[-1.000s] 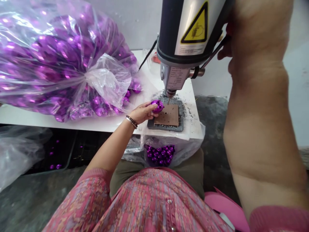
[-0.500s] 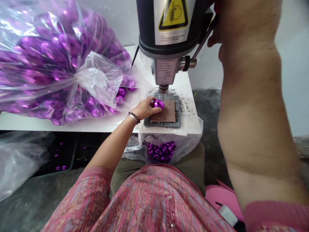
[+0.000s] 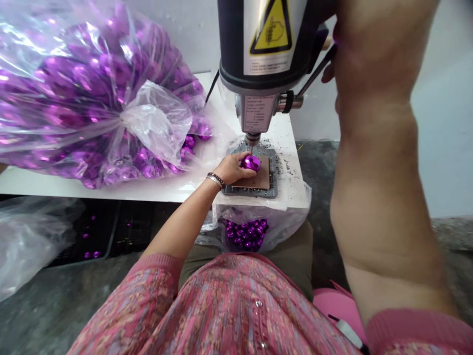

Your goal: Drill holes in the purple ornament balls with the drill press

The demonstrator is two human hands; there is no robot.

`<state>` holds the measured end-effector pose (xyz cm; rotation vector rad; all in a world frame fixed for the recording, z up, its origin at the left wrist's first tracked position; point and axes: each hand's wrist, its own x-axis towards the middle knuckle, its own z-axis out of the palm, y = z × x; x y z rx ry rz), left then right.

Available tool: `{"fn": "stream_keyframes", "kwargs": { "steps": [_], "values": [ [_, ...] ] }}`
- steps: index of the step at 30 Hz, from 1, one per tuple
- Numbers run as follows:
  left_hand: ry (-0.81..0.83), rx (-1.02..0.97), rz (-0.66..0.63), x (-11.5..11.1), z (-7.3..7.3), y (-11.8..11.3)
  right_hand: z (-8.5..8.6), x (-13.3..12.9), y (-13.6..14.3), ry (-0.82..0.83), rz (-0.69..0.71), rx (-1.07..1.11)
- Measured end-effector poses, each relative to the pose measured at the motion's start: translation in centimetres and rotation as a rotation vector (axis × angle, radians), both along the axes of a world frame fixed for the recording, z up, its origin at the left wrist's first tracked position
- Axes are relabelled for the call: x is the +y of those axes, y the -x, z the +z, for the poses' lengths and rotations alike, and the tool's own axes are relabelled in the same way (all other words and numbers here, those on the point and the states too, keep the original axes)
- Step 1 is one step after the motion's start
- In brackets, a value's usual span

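Note:
A shiny purple faceted ball (image 3: 253, 163) is held between the thumb and fingers of my left hand (image 3: 232, 168). The ball sits over a brown board (image 3: 263, 178) on the grey base (image 3: 272, 191) of a drill press (image 3: 258, 106). Straight above the ball is the thin drill bit (image 3: 252, 149); whether its tip touches the ball I cannot tell. Up at the top right, my right hand (image 3: 345, 54) is closed around the feed lever (image 3: 317, 71) of the press, its fingers mostly hidden behind the wrist and forearm.
A big clear bag (image 3: 92, 103) full of purple balls covers the left of the white table (image 3: 162, 191). Dark shavings surround the press base. Below the table edge, an open plastic bag (image 3: 284, 224) holds many small purple balls. Black crates (image 3: 99, 231) stand on the floor at left.
My left hand has brought the ball rightward, under the drill bit. The lever and my right hand have shifted slightly, and the whole view has moved a little.

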<state>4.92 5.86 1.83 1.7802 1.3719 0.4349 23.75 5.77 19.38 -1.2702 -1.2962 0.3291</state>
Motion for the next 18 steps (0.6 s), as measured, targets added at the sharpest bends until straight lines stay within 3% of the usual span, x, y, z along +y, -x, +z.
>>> {"fn": "stream_keyframes", "kwargs": {
  "steps": [3,7,10,13,18],
  "values": [
    [-0.011,-0.027,-0.018,0.0,-0.5,0.1,-2.5,-2.5,0.6,-0.174,-0.117,-0.134],
    [-0.036,-0.021,-0.019,-0.2,-0.6,0.2,-6.8,-5.3,0.9,-0.309,-0.110,-0.196],
    [-0.048,-0.002,-0.029,-0.2,-0.6,0.3,-9.5,-5.9,0.5,-0.365,-0.132,-0.260],
    [-0.049,-0.008,-0.036,-0.2,-0.8,0.4,-11.1,-5.8,0.2,-0.420,-0.137,-0.286],
    [-0.039,-0.039,-0.015,-0.1,-1.5,0.4,-12.2,-5.5,0.4,-0.490,-0.174,-0.295]
  ]
}}
